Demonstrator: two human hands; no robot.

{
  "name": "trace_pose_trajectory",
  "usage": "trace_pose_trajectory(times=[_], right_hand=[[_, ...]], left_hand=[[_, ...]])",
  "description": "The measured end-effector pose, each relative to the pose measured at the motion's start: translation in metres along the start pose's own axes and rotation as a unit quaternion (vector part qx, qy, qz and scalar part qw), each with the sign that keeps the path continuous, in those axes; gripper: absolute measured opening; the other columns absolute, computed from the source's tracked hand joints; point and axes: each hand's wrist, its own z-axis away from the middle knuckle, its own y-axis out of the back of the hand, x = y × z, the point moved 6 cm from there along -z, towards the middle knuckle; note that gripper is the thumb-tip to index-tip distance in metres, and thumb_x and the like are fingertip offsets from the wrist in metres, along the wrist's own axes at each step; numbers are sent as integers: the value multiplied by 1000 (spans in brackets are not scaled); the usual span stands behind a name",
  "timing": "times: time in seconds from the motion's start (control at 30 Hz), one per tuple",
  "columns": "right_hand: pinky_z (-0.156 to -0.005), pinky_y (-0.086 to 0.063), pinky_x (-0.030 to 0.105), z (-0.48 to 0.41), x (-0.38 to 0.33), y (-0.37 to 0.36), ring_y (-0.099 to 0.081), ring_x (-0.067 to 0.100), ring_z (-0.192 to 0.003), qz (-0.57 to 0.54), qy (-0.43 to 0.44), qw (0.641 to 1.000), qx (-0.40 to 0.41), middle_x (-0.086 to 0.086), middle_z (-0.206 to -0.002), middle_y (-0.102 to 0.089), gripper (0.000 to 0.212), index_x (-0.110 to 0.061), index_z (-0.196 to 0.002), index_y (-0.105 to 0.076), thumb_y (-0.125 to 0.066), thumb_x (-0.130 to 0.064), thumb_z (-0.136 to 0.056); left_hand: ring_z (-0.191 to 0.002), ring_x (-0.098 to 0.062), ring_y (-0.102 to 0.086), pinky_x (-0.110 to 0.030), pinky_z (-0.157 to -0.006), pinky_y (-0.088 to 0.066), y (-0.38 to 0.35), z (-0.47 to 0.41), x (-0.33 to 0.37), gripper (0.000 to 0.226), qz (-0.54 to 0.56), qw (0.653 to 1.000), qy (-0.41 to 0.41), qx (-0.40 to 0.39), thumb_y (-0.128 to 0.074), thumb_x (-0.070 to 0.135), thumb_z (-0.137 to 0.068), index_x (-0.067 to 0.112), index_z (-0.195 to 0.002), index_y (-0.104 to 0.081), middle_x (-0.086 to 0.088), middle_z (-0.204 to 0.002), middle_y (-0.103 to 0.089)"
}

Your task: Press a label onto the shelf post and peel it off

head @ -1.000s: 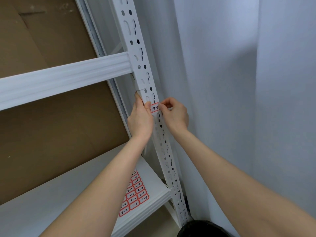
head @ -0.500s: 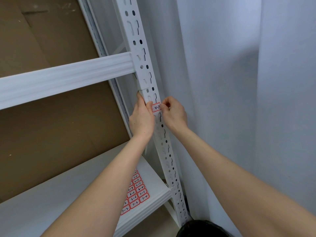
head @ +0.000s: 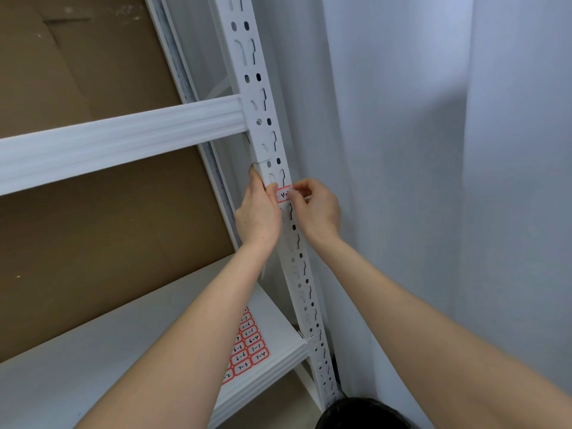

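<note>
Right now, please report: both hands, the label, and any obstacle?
Left hand grips the upright post, thumb at the label. Right hand pinches the label's right edge against the post. Nothing in the way; label sheet lies on the shelf below.

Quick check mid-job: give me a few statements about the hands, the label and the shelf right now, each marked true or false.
1. Both hands are at the white upright post. True.
2. The red-bordered label lies on the shelf board. False: it is on the post, between the left hand and right hand.
3. A label sheet lies on the lower shelf. True.
4. The left hand holds a marker. False: it grips the post.
</note>
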Motion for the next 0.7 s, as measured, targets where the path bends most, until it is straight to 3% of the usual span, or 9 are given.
trace_pose_trajectory(times=[0.27, 0.43, 0.7], right_hand=[[-69, -46, 29, -3, -1, 5, -60, 20, -79, 46, -6, 999, 23, -3, -83, -68, 13, -18, -85, -65, -59, -29, -89], [-67, -42, 30, -7, 1, -2, -57, 22, -79, 71, -12, 997, -22, -5, -80, -60, 14, -21, -82, -54, -51, -29, -93], [-71, -43, 34, -7, -1, -8, -54, 23, -80, 66, -17, 996, -64, -1, -85, -58, 14, -16, -87, -51, -40, -22, -93]], left_hand=[[-112, -38, -56, -44, -88, -45, 1, 1, 1, 50, -9, 1000, -9, 2, -29, 34, -103, 20, -149, -21, -7, -136, -53], [-112, -36, -56, -42, -85, -45, 1, 2, 1, 50, -12, 1000, -17, 3, -28, 35, -103, 18, -149, -20, -7, -137, -51], [-115, -34, -55, -41, -85, -44, 2, 2, 2, 51, -15, 1000, -20, -3, -28, 34, -103, 17, -150, -18, -7, -138, -50]])
